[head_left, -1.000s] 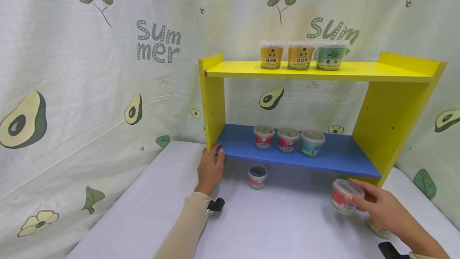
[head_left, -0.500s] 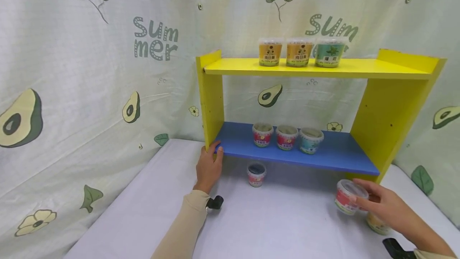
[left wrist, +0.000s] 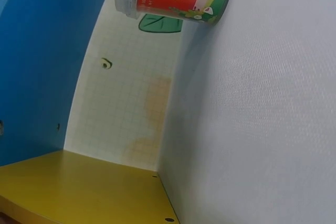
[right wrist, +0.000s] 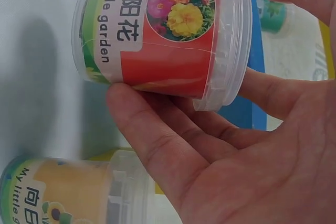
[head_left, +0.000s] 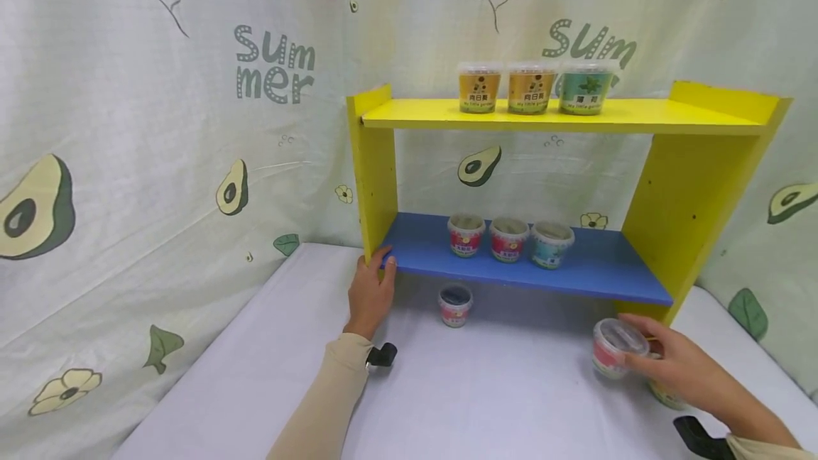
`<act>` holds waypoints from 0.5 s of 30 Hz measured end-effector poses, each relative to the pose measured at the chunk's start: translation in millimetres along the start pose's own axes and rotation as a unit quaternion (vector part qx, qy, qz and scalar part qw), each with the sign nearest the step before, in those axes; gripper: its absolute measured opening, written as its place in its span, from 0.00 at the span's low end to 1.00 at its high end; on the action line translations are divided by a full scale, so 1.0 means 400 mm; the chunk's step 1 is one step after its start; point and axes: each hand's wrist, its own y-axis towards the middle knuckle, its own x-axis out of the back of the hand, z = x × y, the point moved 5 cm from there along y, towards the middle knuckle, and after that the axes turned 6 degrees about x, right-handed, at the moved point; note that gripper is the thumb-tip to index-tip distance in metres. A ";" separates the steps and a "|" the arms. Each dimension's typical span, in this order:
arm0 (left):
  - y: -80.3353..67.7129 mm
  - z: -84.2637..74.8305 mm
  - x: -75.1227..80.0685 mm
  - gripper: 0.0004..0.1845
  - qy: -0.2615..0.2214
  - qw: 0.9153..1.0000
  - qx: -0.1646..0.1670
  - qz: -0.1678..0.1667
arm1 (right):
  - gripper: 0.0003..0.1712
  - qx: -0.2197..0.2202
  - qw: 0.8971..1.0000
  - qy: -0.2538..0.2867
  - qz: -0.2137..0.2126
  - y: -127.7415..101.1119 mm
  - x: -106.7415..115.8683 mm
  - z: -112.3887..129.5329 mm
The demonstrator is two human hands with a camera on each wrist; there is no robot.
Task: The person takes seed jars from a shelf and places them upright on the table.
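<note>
Head view: right hand (head_left: pixel 680 368) fingers grip red-label flower tub (head_left: pixel 612 348); left hand (head_left: pixel 371 293) fingers curl round shelf post (head_left: pixel 373 176). Loose pinch could drop tub onto yellow tub (right wrist: pixel 63 192).

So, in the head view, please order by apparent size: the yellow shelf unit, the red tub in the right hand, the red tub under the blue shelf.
1. Yellow shelf unit, by far the largest.
2. Red tub in the right hand.
3. Red tub under the blue shelf.
The two tubs may be alike; the held one is nearer the camera.
</note>
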 end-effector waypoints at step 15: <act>0.006 -0.003 -0.004 0.22 0.002 1.000 -0.002 0.000 | 0.44 0.017 0.999 -0.048 -0.010 -0.008 -0.012 0.014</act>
